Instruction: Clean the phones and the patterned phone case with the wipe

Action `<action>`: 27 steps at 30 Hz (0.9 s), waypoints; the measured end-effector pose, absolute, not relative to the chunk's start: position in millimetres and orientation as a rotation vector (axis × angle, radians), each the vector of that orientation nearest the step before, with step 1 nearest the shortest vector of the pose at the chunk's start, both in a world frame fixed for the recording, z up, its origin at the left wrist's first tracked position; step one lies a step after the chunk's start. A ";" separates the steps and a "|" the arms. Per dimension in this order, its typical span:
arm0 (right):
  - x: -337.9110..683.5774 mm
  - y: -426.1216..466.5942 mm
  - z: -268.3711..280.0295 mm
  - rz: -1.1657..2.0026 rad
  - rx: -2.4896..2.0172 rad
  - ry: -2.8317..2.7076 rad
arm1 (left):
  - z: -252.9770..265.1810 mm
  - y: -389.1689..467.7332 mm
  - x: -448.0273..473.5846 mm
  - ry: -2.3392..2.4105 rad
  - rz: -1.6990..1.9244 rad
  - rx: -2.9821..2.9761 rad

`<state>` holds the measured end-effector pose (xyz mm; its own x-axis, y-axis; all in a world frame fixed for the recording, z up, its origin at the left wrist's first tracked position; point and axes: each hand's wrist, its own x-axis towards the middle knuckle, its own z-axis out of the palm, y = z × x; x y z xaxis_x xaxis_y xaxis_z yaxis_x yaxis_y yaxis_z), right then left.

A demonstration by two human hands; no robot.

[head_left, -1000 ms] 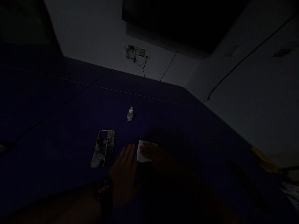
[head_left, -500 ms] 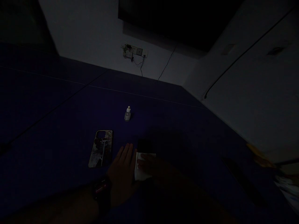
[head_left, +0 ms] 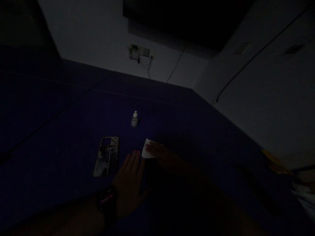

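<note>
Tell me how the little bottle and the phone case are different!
The bottle stands upright, but the phone case lies flat. The bottle looks smaller; the phone case looks bigger. The bottle has a white top, while the phone case has a dark picture and a camera hole. Both are on the blue surface.

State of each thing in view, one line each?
White cloth: flat, partly covered
Right hand: palm down, fingers on cloth
Left hand: palm down, fingers extended
Watch: worn
Phone case: lying flat
Dropper bottle: upright, top on
Wall screen: dark
</note>
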<state>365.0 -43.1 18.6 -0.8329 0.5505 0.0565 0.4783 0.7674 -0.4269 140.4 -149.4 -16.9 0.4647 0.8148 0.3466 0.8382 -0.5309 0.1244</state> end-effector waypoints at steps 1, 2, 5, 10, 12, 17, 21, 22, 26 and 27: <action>366.6 -49.1 19.3 0.612 -0.795 -2.801 | -16.2 -149.7 140.6 -1.487 -0.563 -2.636; 369.0 -55.9 19.6 0.632 -0.772 -2.813 | -15.9 -149.9 140.9 -1.486 -0.561 -2.632; 378.0 -78.9 18.0 0.729 -0.658 -2.834 | -16.8 -150.3 141.8 -1.482 -0.555 -2.619; 385.8 -114.4 15.8 0.794 -0.696 -2.826 | -17.5 -150.1 142.7 -1.533 -0.446 -2.664; 387.7 -122.4 16.5 0.784 -0.720 -2.812 | -17.3 -149.8 142.7 -1.544 -0.440 -2.656; 400.9 -116.1 20.0 0.693 -0.815 -2.749 | -23.2 -148.4 141.8 -1.486 -0.564 -2.602; 413.2 -88.5 22.2 0.593 -0.952 -2.686 | -28.0 -148.0 140.5 -1.465 -0.629 -2.566; 415.2 -80.4 22.4 0.588 -0.938 -2.679 | -28.0 -148.1 140.2 -1.467 -0.629 -2.566; 414.6 -53.3 22.0 0.545 -0.881 -2.689 | -24.8 -148.9 140.2 -1.472 -0.603 -2.572; 411.4 -48.8 21.9 0.537 -0.866 -2.706 | -23.8 -149.1 140.4 -1.473 -0.591 -2.575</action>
<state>411.4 -48.8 21.9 -0.7922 0.5980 0.1217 0.5062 0.7554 -0.4161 140.4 -149.1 -23.8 0.4513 0.8035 0.3882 0.8489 -0.5207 0.0909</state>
